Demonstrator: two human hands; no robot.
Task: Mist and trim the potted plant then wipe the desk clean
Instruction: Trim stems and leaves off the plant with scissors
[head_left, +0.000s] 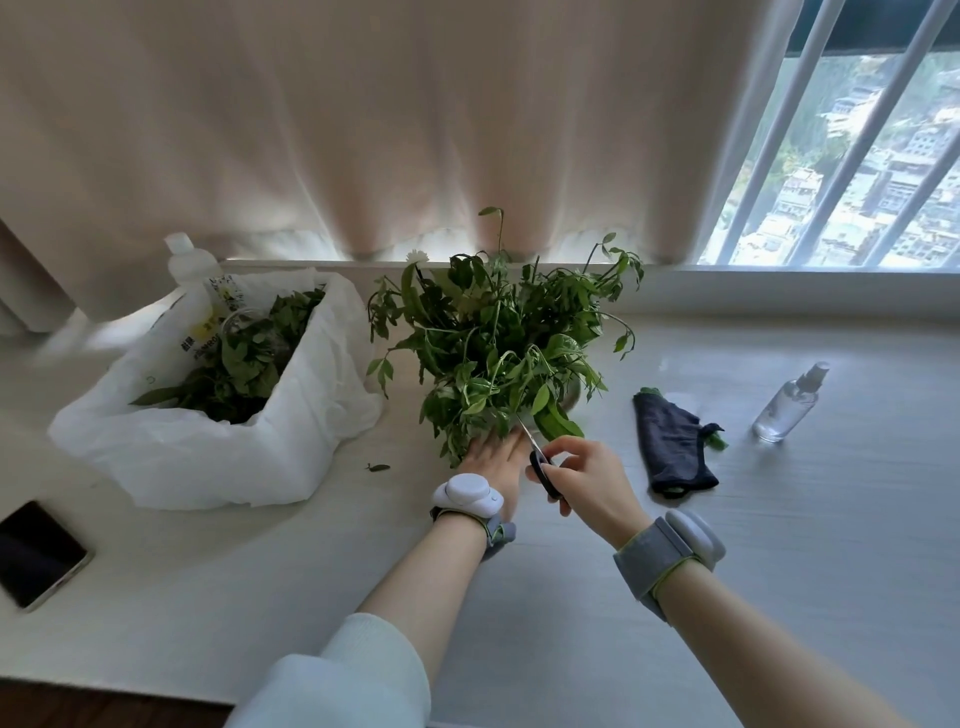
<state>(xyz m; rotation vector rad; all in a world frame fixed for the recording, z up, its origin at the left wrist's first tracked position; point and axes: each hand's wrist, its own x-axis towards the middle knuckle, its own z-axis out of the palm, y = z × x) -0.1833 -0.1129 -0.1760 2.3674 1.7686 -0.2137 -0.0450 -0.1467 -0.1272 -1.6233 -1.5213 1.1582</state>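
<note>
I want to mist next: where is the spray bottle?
In the head view, the spray bottle stands upright on the desk at the right, just right of the dark cloth.

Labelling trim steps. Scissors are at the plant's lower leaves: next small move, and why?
Probably snip a low stem: the right hand holds the scissors with blade tips in the plant's lower leaves, and the left hand reaches into the foliage right beside them.
</note>
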